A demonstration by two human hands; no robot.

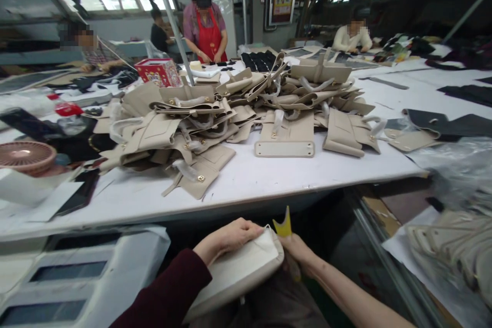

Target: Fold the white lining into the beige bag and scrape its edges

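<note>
On my lap lies a beige bag piece with a pale, off-white inner face turned up. My left hand grips its upper edge, fingers closed near the far corner. At that same corner, my right hand is wrapped round a yellow hand tool with a notched, two-pronged end pointing up. The tool's lower end shows under the hand, and its exact kind is unclear. The prongs stand just right of the bag piece's corner; whether they touch it I cannot tell.
A heap of beige bag parts with wrapped handles covers the white table. To the left are a pink fan and a phone. Stacked beige pieces lie at right. A person in a red apron works across the table.
</note>
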